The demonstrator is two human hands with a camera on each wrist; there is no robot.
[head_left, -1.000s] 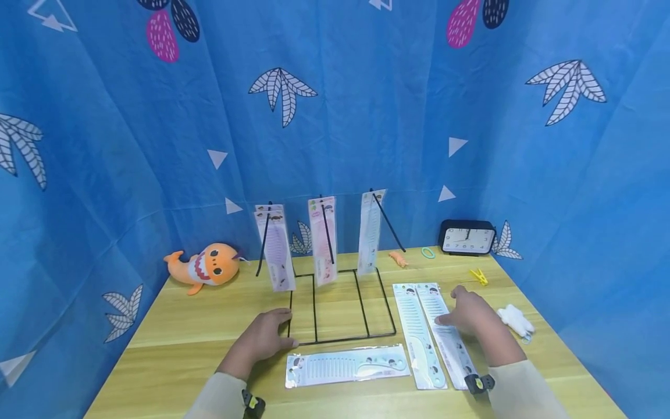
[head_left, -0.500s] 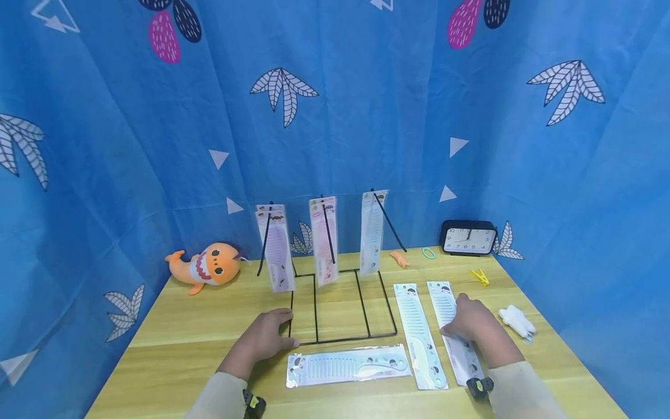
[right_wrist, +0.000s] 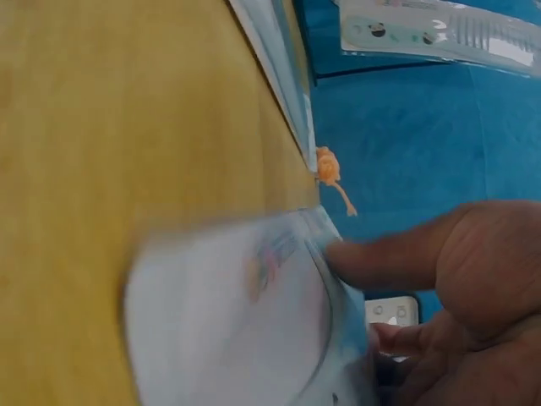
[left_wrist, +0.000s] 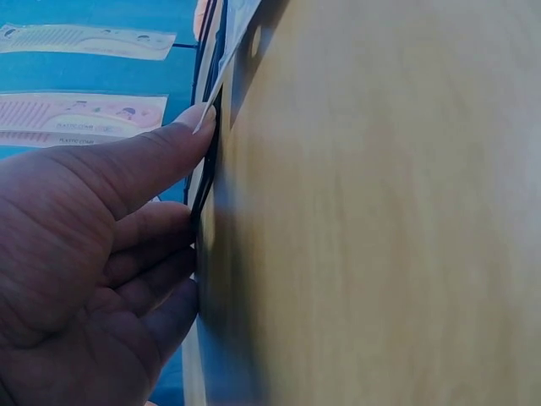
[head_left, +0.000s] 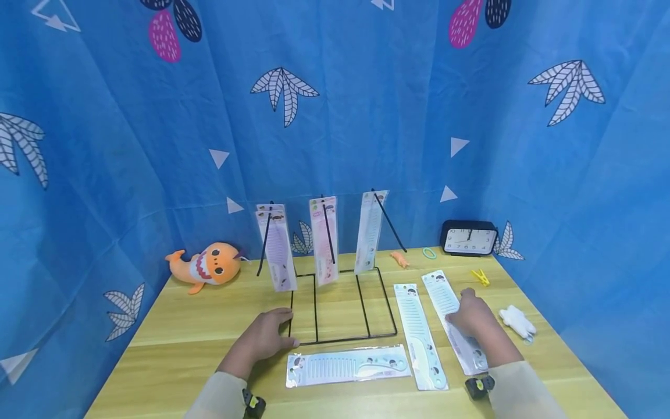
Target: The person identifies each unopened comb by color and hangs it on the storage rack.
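Note:
My right hand [head_left: 473,317] pinches a light-blue comb in a clear packet [head_left: 444,302] at the right of the table, thumb on its near face in the right wrist view; the packet is tilted and blurred there. Left of it lies a second packaged blue comb [head_left: 419,334]. A third packaged comb [head_left: 345,368] lies crosswise in front of the black wire rack [head_left: 345,339]. At the rack's front left corner, my left hand [head_left: 264,334] rests with thumb and fingertips against the wire. Purple [head_left: 279,250], pink [head_left: 324,247] and blue [head_left: 369,233] packaged combs hang from the rack's hooks.
An orange shark plush [head_left: 206,266] sits at the back left. Toward the back right are a black alarm clock [head_left: 468,238], an orange figurine [head_left: 399,258], a light-blue ring [head_left: 428,253] and a yellow clip [head_left: 480,277]. A white plush [head_left: 517,322] lies beyond my right hand.
My right hand first slid its comb packet rightward, away from the neighbouring one, then moved it farther back, turning it aslant. The hanging blue comb has swung slightly. The left hand stays put.

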